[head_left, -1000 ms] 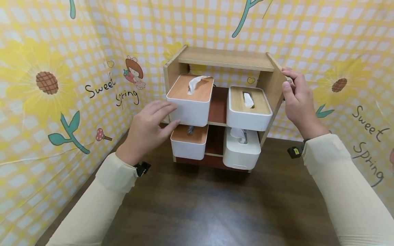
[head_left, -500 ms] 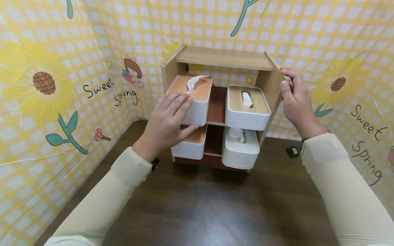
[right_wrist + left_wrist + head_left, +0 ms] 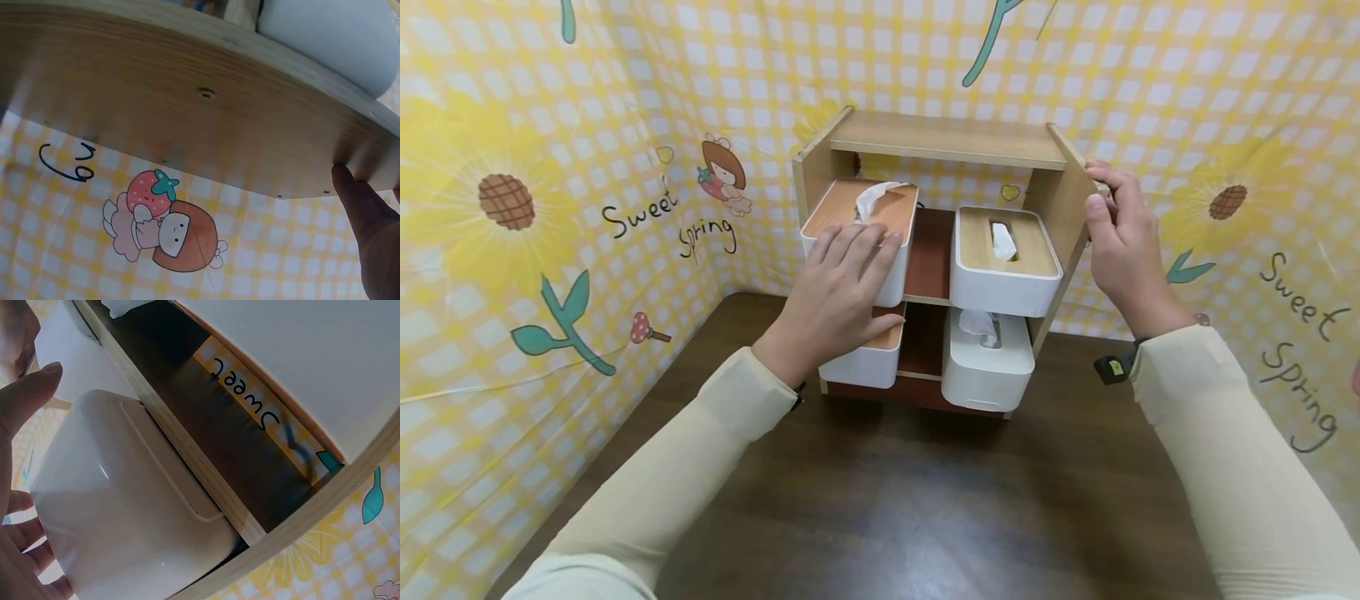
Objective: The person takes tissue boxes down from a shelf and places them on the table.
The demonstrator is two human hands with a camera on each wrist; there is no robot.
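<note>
The right hand (image 3: pixel 1123 237), curled round the shelf's (image 3: pixel 951 138) right edge, should brace it while the left hand (image 3: pixel 835 304), loosely extended, holding nothing, pushes the upper-left tissue box (image 3: pixel 891 214) squarely.

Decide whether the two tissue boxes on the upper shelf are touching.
Apart. The head view shows a bare strip of reddish shelf between the upper left box and the upper right box.

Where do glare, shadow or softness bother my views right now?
Head view: pale glare on the table, dark shadow under the shelf. Left wrist: dim overall, small highlights on the box at the picture's lower left, deep shade inside the shelf. Right wrist: dim, slightly soft, shadows on the shelf's side by the right hand.
</note>
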